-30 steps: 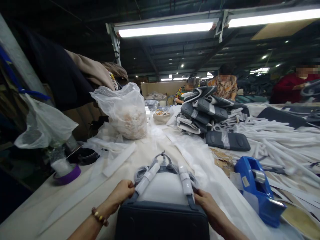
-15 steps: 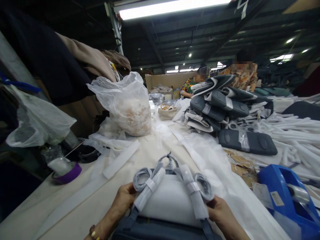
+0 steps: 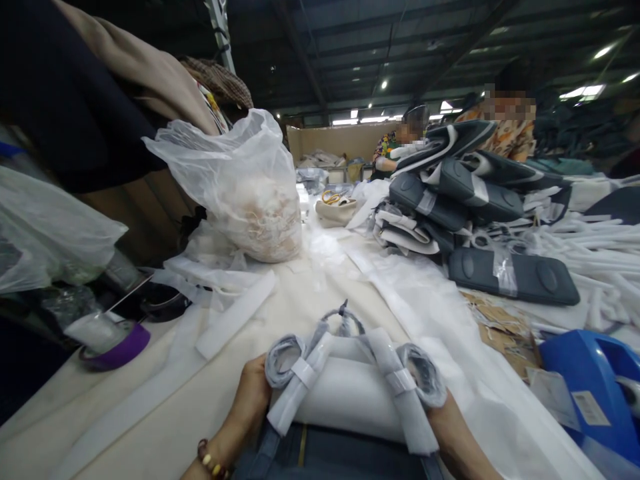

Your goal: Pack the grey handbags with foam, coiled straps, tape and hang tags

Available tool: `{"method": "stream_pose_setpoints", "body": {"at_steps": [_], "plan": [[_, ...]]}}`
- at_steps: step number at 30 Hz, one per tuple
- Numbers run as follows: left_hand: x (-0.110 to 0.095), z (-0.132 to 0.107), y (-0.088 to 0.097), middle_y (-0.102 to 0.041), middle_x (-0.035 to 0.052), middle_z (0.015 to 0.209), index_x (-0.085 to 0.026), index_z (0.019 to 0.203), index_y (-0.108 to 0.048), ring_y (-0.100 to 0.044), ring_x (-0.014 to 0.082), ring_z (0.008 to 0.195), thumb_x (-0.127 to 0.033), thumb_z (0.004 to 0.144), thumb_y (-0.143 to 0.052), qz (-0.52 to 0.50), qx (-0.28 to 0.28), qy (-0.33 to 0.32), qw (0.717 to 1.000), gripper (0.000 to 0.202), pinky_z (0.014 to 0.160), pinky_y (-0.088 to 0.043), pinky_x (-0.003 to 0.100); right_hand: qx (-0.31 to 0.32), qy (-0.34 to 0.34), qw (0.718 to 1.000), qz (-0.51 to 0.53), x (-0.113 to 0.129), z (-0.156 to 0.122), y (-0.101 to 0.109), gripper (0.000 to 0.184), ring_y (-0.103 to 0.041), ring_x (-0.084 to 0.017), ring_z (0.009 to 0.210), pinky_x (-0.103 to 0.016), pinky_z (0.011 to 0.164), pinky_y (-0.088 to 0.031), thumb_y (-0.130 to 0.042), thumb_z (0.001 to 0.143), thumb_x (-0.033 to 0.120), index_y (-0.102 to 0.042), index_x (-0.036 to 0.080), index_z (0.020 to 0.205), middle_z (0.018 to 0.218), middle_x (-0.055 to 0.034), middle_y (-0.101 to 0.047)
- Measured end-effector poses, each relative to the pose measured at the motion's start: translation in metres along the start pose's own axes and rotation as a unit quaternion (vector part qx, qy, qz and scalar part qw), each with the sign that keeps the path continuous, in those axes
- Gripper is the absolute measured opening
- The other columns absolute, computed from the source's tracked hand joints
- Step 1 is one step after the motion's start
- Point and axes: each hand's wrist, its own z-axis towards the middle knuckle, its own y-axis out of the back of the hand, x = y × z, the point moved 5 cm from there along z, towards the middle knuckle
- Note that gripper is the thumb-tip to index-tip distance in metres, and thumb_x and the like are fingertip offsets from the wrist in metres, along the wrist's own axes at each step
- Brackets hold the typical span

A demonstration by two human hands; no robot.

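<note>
A dark blue-grey backpack (image 3: 345,443) lies at the near edge of my view, with white foam sheet (image 3: 350,393) over its upper part. Its straps are bundled in white wrap, and a coiled, plastic-covered strap end (image 3: 285,360) sticks out at each side. The top handle loop (image 3: 344,319) stands up, wrapped too. My left hand (image 3: 253,387) is closed on the bag's left side, just below the left coil. At the right side, my right hand (image 3: 450,420) holds the bag behind the right coil (image 3: 425,377), which hides most of its fingers.
Left stand a clear plastic bag of scraps (image 3: 260,207) and a purple tape roll (image 3: 117,350). On the right are a blue tape dispenser (image 3: 585,373), a stack of dark padded pieces (image 3: 455,193) and white foam strips (image 3: 600,247). Two people work behind the stack.
The foam sheet's front edge has lifted, showing more of the backpack's dark front and a yellow zip line. My right hand has slipped farther behind the right coil. The view has shifted.
</note>
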Motion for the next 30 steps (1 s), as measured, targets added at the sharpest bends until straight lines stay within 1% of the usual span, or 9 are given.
{"method": "stream_pose_setpoints", "body": {"at_steps": [8, 10, 12, 15, 18, 21, 24, 27, 30], "plan": [[0.004, 0.006, 0.012, -0.065, 0.0032, 0.065, -0.019, 0.062, -0.061, -0.061, 0.0247, 0.08, -0.034, 0.059, -0.057, 0.087, -0.042, -0.08, 0.992, 0.017, 0.076, -0.049, 0.033, -0.058, 0.0, 0.997, -0.049, -0.011, -0.013, 0.003, 0.025, -0.062, -0.034, 0.092, -0.041, 0.083, -0.047, -0.058, 0.056, 0.04, -0.067, 0.022, 0.071, 0.08, -0.01, -0.071], [0.002, 0.002, 0.011, -0.067, 0.0038, 0.07, -0.019, 0.066, -0.063, -0.061, 0.0246, 0.083, -0.032, 0.06, -0.057, 0.102, -0.029, -0.095, 0.99, 0.016, 0.079, -0.049, 0.032, -0.024, -0.009, 1.0, -0.012, -0.009, -0.015, 0.004, 0.018, -0.063, -0.031, 0.088, -0.037, 0.082, -0.047, -0.062, 0.057, 0.038, -0.066, 0.022, 0.065, 0.077, -0.0079, -0.071], [-0.001, -0.001, 0.008, -0.07, 0.0048, 0.076, -0.018, 0.069, -0.066, -0.062, 0.0246, 0.083, -0.033, 0.064, -0.055, 0.114, -0.002, -0.107, 0.988, 0.019, 0.08, -0.049, 0.032, 0.027, -0.049, 0.998, 0.026, -0.006, -0.018, 0.004, 0.014, -0.062, -0.024, 0.067, -0.032, 0.067, -0.048, -0.065, 0.057, 0.035, -0.062, 0.022, 0.056, 0.061, -0.0038, -0.066], [-0.005, 0.0, 0.006, -0.07, 0.004, 0.073, -0.017, 0.061, -0.067, -0.062, 0.0258, 0.08, -0.031, 0.062, -0.059, 0.151, 0.028, -0.105, 0.983, 0.016, 0.075, -0.049, 0.03, 0.14, -0.103, 0.98, 0.1, 0.005, -0.027, 0.003, 0.016, -0.047, -0.014, 0.045, -0.027, 0.051, -0.041, -0.067, 0.058, 0.03, -0.058, 0.019, 0.051, 0.046, 0.0014, -0.054], [-0.008, 0.003, 0.01, -0.067, 0.0012, 0.059, -0.017, 0.048, -0.063, -0.059, 0.0244, 0.07, -0.023, 0.056, -0.059, 0.197, 0.055, -0.088, 0.975, 0.011, 0.065, -0.046, 0.028, 0.237, -0.105, 0.946, 0.197, 0.023, -0.038, 0.004, 0.011, -0.055, -0.016, 0.059, -0.029, 0.067, -0.044, -0.07, 0.057, 0.023, -0.067, 0.016, 0.065, 0.062, -0.0012, -0.063], [-0.015, 0.0, 0.018, -0.06, -0.0015, 0.049, -0.016, 0.044, -0.06, -0.052, 0.0176, 0.055, -0.016, 0.054, -0.057, 0.216, 0.099, -0.061, 0.969, 0.01, 0.052, -0.04, 0.024, 0.264, -0.118, 0.923, 0.255, 0.033, -0.043, 0.007, 0.028, -0.061, -0.021, 0.074, -0.032, 0.077, -0.044, -0.069, 0.057, 0.022, -0.071, 0.017, 0.084, 0.078, -0.0041, -0.068], [-0.021, -0.015, 0.025, -0.061, -0.0027, 0.056, -0.015, 0.061, -0.068, -0.039, 0.0085, 0.043, -0.016, 0.056, -0.057, 0.199, 0.21, 0.005, 0.957, 0.013, 0.04, -0.028, 0.019, 0.283, -0.108, 0.919, 0.253, 0.038, -0.045, 0.004, 0.036, -0.061, -0.025, 0.088, -0.035, 0.084, -0.043, -0.068, 0.054, 0.022, -0.071, 0.017, 0.089, 0.09, -0.0063, -0.069], [-0.024, -0.036, 0.03, -0.067, 0.002, 0.088, -0.016, 0.095, -0.07, -0.038, 0.0049, 0.041, -0.018, 0.061, -0.054, 0.146, 0.32, 0.071, 0.933, 0.037, 0.036, -0.026, 0.018, 0.274, -0.093, 0.93, 0.227, 0.039, -0.046, -0.005, 0.037, -0.06, -0.029, 0.097, -0.037, 0.09, -0.042, -0.07, 0.051, 0.024, -0.071, 0.017, 0.088, 0.093, -0.0077, -0.07], [-0.021, -0.046, 0.031, -0.065, 0.0041, 0.098, -0.018, 0.11, -0.064, -0.046, 0.006, 0.043, -0.017, 0.063, -0.055, 0.138, 0.342, 0.077, 0.926, 0.048, 0.038, -0.033, 0.018, 0.256, -0.105, 0.936, 0.218, 0.036, -0.05, -0.013, 0.037, -0.063, -0.031, 0.094, -0.041, 0.089, -0.044, -0.072, 0.052, 0.028, -0.072, 0.016, 0.087, 0.087, -0.008, -0.071]]}}
